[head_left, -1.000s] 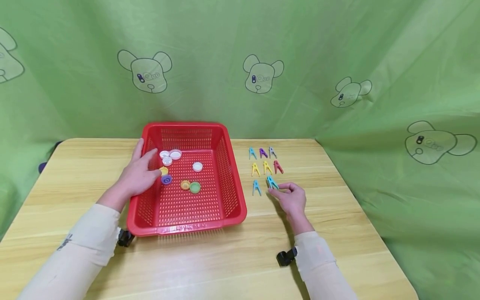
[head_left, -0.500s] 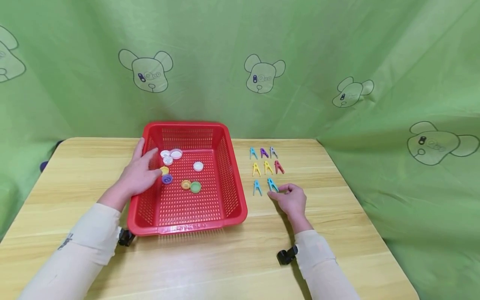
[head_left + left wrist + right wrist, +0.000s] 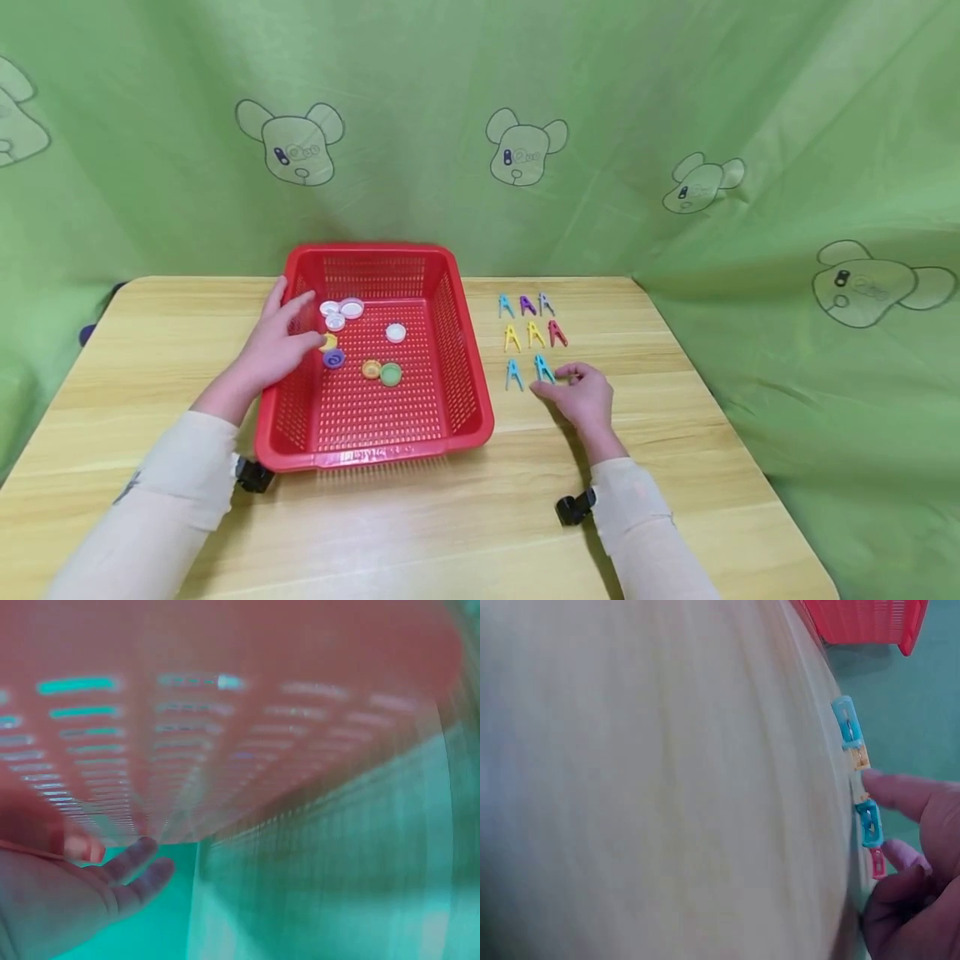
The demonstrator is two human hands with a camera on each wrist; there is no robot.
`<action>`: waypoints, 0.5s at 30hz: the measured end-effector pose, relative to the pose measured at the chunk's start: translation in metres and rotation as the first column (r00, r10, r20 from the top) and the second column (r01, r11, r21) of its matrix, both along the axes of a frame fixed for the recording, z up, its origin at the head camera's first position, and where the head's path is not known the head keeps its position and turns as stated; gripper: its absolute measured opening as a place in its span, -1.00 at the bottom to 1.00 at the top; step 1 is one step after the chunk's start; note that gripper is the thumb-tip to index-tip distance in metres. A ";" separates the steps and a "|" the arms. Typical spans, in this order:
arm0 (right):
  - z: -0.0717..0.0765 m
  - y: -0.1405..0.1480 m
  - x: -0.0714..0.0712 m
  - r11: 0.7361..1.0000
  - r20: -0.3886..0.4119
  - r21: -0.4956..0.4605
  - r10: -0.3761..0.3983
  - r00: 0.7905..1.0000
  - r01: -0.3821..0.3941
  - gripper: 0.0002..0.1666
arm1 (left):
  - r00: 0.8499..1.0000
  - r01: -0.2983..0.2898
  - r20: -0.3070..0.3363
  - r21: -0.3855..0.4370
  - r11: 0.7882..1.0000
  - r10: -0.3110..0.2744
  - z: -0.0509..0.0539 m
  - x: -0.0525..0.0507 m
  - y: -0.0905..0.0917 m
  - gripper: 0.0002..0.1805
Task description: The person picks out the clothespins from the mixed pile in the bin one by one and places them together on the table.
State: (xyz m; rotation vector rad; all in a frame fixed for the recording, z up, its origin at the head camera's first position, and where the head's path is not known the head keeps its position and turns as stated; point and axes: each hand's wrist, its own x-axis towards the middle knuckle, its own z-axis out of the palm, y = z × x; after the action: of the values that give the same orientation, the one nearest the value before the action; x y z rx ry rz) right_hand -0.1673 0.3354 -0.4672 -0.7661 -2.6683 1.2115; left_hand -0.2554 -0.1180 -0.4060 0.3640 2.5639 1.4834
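My left hand (image 3: 276, 346) lies over the left rim of a red plastic basket (image 3: 472, 367), fingers spread and fairly straight on both sides of that rim. From the left wrist view, some fingers (image 3: 154, 877) reach along the outside of the slotted wall. At the right, my right hand (image 3: 585, 398) is beside a blue clothespin (image 3: 545, 369), thumb and forefinger apart on either side of it. The right wrist view shows this blue clothespin (image 3: 870, 823) between them with no pinch visible. Another blue clothespin (image 3: 513, 375) lies to its left.
Beyond these lie two yellow clothespins (image 3: 523, 336) with a red clothespin (image 3: 557, 333), then a far row of blue, purple and greyish ones. Several bottle caps lie in the basket, among them a green cap (image 3: 390, 374) and a purple cap (image 3: 333, 358). A green curtain (image 3: 420, 200) stands behind.
The blue clothespin by my right hand has straightened slightly on the table. My right thumb and forefinger have spread away from it. My left hand stays on the rim.
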 end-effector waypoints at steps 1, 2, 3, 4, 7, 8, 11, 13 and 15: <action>0.002 -0.001 -0.001 1.000 0.004 -0.016 0.010 1.000 -0.010 -0.33 | 1.000 -0.010 0.016 0.042 0.999 0.009 0.000 0.000 -0.001 -0.17; 0.004 -0.002 -0.001 0.999 0.007 -0.027 0.020 1.000 -0.020 -0.30 | 0.999 -0.024 0.036 0.084 0.996 0.021 0.000 0.000 -0.003 -0.16; 0.007 -0.003 -0.003 0.999 0.005 -0.039 0.029 1.000 -0.029 -0.29 | 0.997 -0.042 0.064 0.129 0.991 0.034 0.000 0.000 -0.005 -0.14; 0.009 -0.004 -0.004 0.999 -0.002 -0.037 0.040 0.999 -0.040 -0.30 | 0.994 -0.064 0.098 0.176 0.982 0.047 0.001 0.000 -0.006 -0.13; 0.020 -0.008 -0.011 0.997 -0.041 0.011 0.078 0.996 -0.078 -0.35 | 0.979 -0.129 0.189 0.283 0.950 0.076 0.004 -0.001 -0.009 -0.10; 0.025 -0.009 -0.014 0.996 -0.061 0.030 0.090 0.994 -0.088 -0.38 | 0.976 -0.145 0.203 0.296 0.944 0.086 0.006 -0.002 -0.010 -0.10; 0.041 -0.011 -0.026 0.986 -0.131 0.118 0.130 0.983 -0.115 -0.47 | 0.986 -0.146 0.109 0.196 0.970 0.126 0.013 -0.006 -0.013 -0.09; 0.053 -0.012 -0.036 0.975 -0.182 0.184 0.161 0.970 -0.127 -0.48 | 0.989 -0.142 -0.032 0.049 0.989 0.144 0.018 -0.012 -0.016 -0.06; 0.067 -0.014 -0.047 0.955 -0.235 0.265 0.199 0.951 -0.135 -0.46 | 0.970 -0.173 -0.191 -0.122 0.977 0.148 0.023 -0.021 -0.020 -0.03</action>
State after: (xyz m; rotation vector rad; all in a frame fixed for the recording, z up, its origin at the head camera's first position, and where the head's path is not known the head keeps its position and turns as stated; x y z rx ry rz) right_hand -0.2143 0.3216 -0.4003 -0.3227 -2.6334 0.9116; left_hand -0.2765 -0.1380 -0.3826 0.2910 2.8841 1.3683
